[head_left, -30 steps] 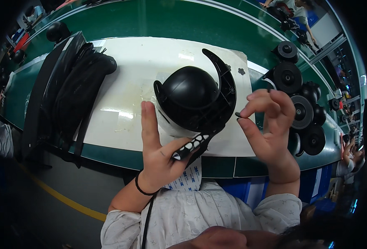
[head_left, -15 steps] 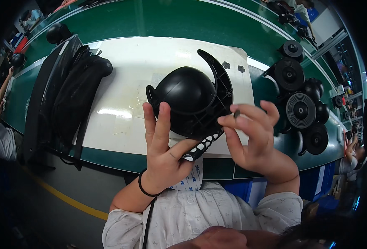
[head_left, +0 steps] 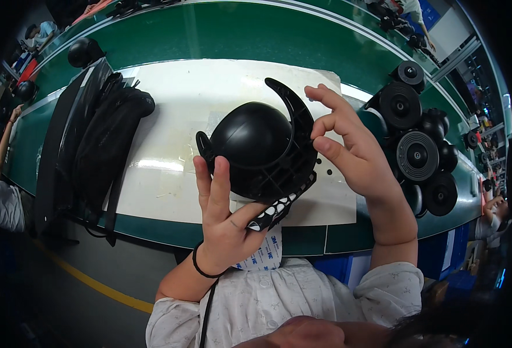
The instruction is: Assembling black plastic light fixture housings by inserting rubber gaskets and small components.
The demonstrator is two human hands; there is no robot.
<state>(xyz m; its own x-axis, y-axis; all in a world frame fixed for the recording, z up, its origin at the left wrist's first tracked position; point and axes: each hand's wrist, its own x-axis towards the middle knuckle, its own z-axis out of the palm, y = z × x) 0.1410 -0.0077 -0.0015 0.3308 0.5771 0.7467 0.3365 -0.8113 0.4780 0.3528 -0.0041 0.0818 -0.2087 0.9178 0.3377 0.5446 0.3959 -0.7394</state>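
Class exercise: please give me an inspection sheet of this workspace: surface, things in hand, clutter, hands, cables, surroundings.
Surface: white board on a green table.
Things in hand: black shell, domed, with a curved outer rim.
Clutter: black bag left; round black parts right; small dark dots on the board.
Hands: left hand holds the shell's near edge; right hand at its rim, anything pinched unclear.
Cables: thin black cord down the shirt.
Surroundings: other people nearby.
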